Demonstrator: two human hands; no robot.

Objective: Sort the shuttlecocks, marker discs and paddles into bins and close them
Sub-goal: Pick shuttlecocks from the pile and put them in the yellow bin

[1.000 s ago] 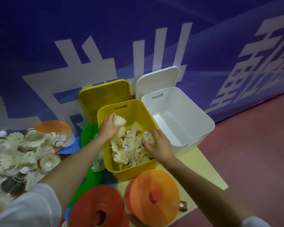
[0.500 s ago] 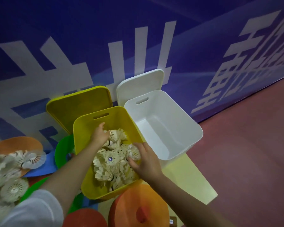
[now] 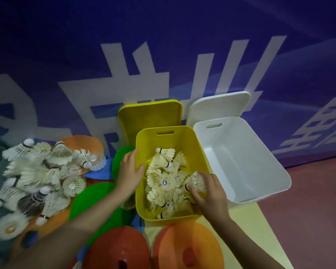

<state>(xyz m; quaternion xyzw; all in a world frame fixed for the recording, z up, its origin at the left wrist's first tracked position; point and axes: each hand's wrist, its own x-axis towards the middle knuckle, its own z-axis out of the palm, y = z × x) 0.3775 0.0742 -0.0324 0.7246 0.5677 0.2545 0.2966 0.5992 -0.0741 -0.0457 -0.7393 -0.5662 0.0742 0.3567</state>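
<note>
Shuttlecocks fill the lower part of the yellow bin [image 3: 179,139], which stands on the floor with its yellow lid [image 3: 150,118] propped upright behind it against the blue wall [image 3: 105,35]. In this single head view the right hand [image 3: 211,193] reaches into the bin from its near right corner, its fingers [image 3: 194,191] curled round one shuttlecock [image 3: 197,181] that lies on top of the heap of shuttlecocks in the bin [image 3: 164,181]. The left hand [image 3: 130,171] lies over the bin's left rim, fingers fairly straight and apparently holding nothing, though the blur makes that hard to confirm. Just right of the yellow bin, touching it, stands the white bin [image 3: 260,162], its white lid [image 3: 219,104] leaning on the wall behind. To the left lies a loose pile of shuttlecocks [image 3: 37,175], spread across green marker discs [image 3: 91,197] and an orange disc [image 3: 83,142]. Near the bottom edge sit a red disc [image 3: 116,247] and, beside it, another orange disc [image 3: 190,243], which rests partly on a pale yellow mat [image 3: 260,230].
</note>
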